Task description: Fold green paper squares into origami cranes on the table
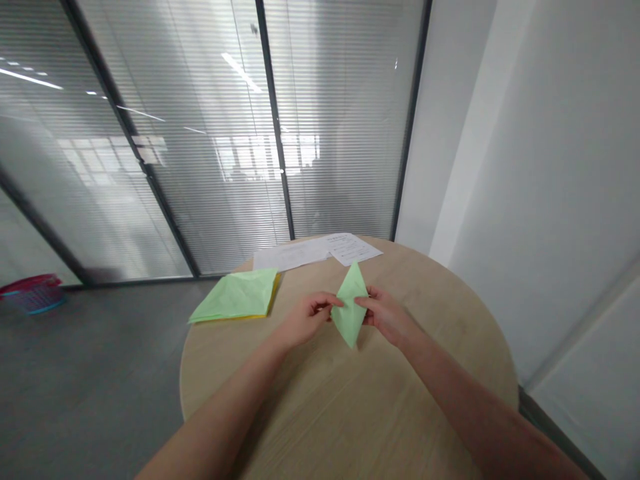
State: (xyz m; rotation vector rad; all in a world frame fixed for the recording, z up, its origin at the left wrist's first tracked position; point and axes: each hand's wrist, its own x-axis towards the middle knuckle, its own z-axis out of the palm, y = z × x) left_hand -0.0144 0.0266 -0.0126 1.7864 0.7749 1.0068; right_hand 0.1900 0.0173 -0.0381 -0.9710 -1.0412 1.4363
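Between my two hands is a folded piece of light green paper [351, 308], diamond-shaped, with one point up and one down. My left hand [315, 315] pinches its left side, thumb and fingers closed at the edge. On the opposite side my right hand [385, 313] grips the paper, with the thumb on the front face and the fingers behind. The paper is held at the middle of the round table; whether its lower tip touches the wood I cannot tell.
A stack of green sheets [237, 297] with yellow paper [274, 293] under it lies at the table's left edge. White printed papers [355, 249] lie at the back of the wooden table [320, 413]. A red and blue basket [37, 293] stands on the floor at left.
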